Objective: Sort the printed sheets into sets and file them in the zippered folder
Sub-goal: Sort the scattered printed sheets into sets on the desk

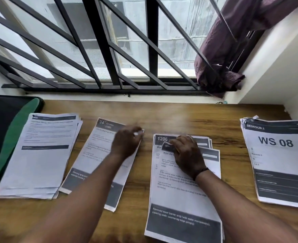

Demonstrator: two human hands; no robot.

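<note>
Four groups of printed sheets lie on the wooden desk (171,120). At the far left is a white stack (39,155). Beside it lies a tilted sheet headed "34 KITCHEN" (95,155); my left hand (127,142) rests on its top right corner, fingers curled at the paper's edge. A stack headed "1206" (179,199) lies in the middle, and my right hand (186,153) pinches the upper corner of its top sheet. The "WS 08" stack (278,163) sits at the right. The black and green zippered folder (6,137) lies at the far left, partly under the white stack.
A barred window (109,50) runs along the back of the desk. A bunched purple curtain (229,50) hangs at the back right, by a white wall (276,76). Bare wood shows between the middle stack and the "WS 08" stack.
</note>
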